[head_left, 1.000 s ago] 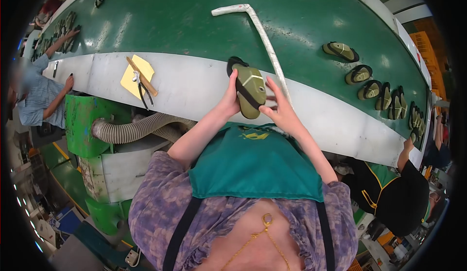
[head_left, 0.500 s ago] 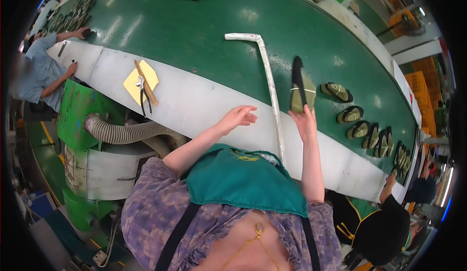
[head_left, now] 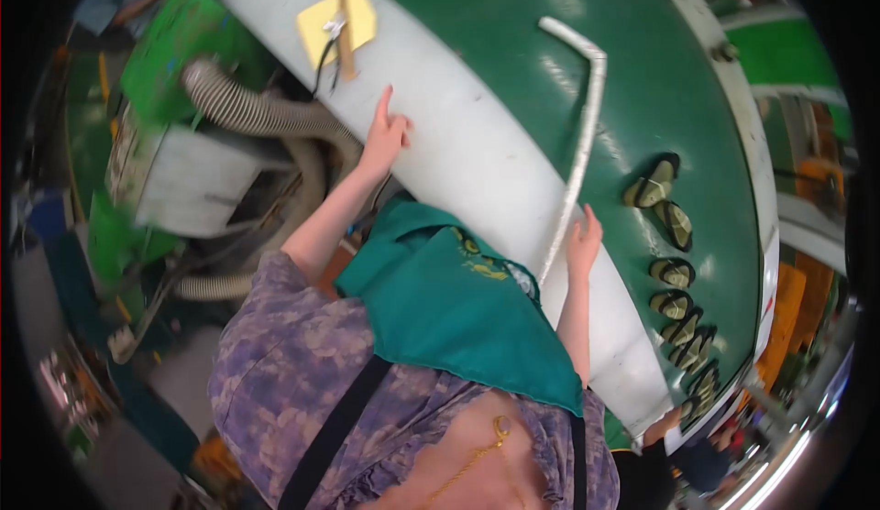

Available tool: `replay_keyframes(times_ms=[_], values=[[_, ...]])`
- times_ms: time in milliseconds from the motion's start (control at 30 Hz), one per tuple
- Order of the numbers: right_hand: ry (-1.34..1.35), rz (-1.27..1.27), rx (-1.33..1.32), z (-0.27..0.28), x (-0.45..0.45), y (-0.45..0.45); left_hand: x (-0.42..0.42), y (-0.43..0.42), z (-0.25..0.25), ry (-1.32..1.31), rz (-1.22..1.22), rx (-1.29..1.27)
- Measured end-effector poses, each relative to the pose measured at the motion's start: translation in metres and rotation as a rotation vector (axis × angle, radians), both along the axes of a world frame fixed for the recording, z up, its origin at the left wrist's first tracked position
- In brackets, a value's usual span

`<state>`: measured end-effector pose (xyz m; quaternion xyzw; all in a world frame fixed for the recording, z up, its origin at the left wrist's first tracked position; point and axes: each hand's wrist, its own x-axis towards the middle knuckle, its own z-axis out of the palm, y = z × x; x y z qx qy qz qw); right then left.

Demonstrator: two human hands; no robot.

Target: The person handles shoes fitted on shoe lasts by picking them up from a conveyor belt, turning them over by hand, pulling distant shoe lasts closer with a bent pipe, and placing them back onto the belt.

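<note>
My left hand [head_left: 389,136] is over the white ledge, its index finger stretched toward the pliers [head_left: 334,30] and the wooden stick [head_left: 346,38] on a yellow sheet [head_left: 368,17]. It holds nothing; the other fingers are loosely bent. My right hand [head_left: 583,246] is near the ledge's edge, right of the bent white pipe [head_left: 584,143]. Nothing is in it and its fingers are apart. Beyond it on the green surface lie an olive sandal with black straps [head_left: 652,183] and another sandal [head_left: 675,224], close together.
Several more sandals [head_left: 672,273] run down the right of the green surface [head_left: 477,24]. A ribbed hose [head_left: 247,111] and green machine [head_left: 183,47] stand left of the white ledge [head_left: 477,143]. Another person's dark sleeve [head_left: 642,478] shows at lower right.
My right hand has let go of the sandal it held, and a sandal now lies beyond it. My left hand moved toward the pliers. The whole view has turned and shifted.
</note>
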<state>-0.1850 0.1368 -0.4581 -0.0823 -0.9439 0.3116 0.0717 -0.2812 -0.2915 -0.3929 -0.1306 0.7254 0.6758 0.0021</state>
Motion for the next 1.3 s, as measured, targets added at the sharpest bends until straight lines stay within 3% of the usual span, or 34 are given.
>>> replay_keyframes(times_ms=[67,167,233,333,467,567,767,833,933,967,1067,1167,1267,1300], values=[[-0.006,0.063,0.055,-0.006,-0.01,0.007,0.014,-0.03,0.002,0.021,0.186,0.006],[-0.123,-0.057,-0.189,0.0,-0.024,0.008,0.047,-0.066,-0.009,0.071,0.447,-0.025],[-0.09,-0.04,-0.157,-0.012,-0.025,0.011,0.078,-0.084,-0.031,0.05,0.548,-0.104],[-0.049,-0.009,-0.065,-0.027,-0.025,0.013,0.141,-0.129,-0.127,-0.204,0.358,-0.73],[-0.101,-0.013,-0.059,-0.022,-0.025,0.007,0.233,-0.14,-0.222,-1.002,0.003,-0.931],[-0.116,0.002,-0.069,-0.019,-0.024,0.007,0.251,-0.14,-0.228,-1.269,-0.066,-0.879],[-0.174,-0.058,-0.125,-0.014,-0.022,0.001,0.199,-0.133,-0.226,-1.489,-0.277,-0.97],[-0.195,-0.065,-0.139,-0.014,-0.022,0.001,0.183,-0.14,-0.242,-1.476,-0.315,-1.065],[-0.211,-0.098,-0.124,-0.014,-0.023,-0.001,0.192,-0.165,-0.287,-1.401,-0.355,-0.856],[-0.209,-0.107,-0.133,-0.014,-0.023,-0.003,0.194,-0.164,-0.295,-1.364,-0.286,-0.939],[-0.23,-0.131,-0.139,-0.014,-0.021,-0.003,0.18,-0.149,-0.271,-1.413,-0.278,-0.901],[-0.211,-0.109,-0.127,-0.014,-0.022,-0.008,0.189,-0.142,-0.292,-1.271,-0.241,-0.993],[-0.191,-0.094,-0.108,-0.013,-0.023,-0.009,0.173,-0.113,-0.297,-1.16,-0.467,-0.949],[-0.156,-0.071,-0.082,-0.016,-0.022,-0.009,0.198,-0.123,-0.358,-0.979,-0.558,-0.986]])
